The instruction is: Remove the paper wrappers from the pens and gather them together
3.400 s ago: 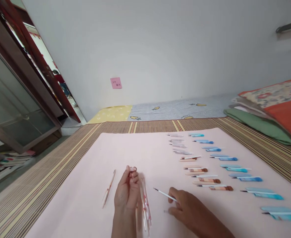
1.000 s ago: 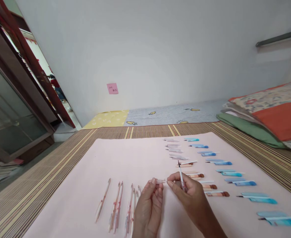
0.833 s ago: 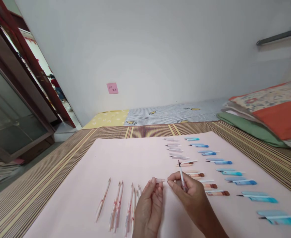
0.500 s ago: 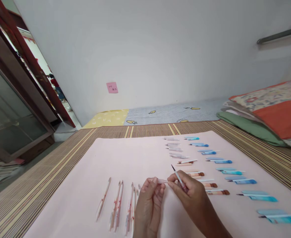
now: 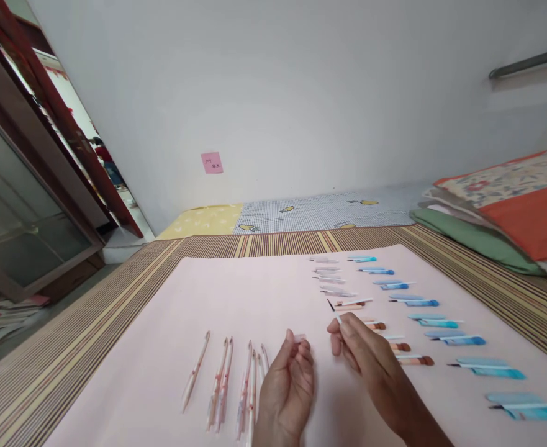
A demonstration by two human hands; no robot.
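Your hands were touching a moment ago; now they are apart near the bottom middle. Your left hand pinches the little clear cap, and your right hand pinches the thin brush, now free of it, above the pink sheet.

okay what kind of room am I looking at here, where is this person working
Most likely a bedroom in a home, used as a makeshift craft spot. Folded quilts and a patterned bed sheet lie by the wall, and a pink sheet over a striped mat carries rows of small brushes.
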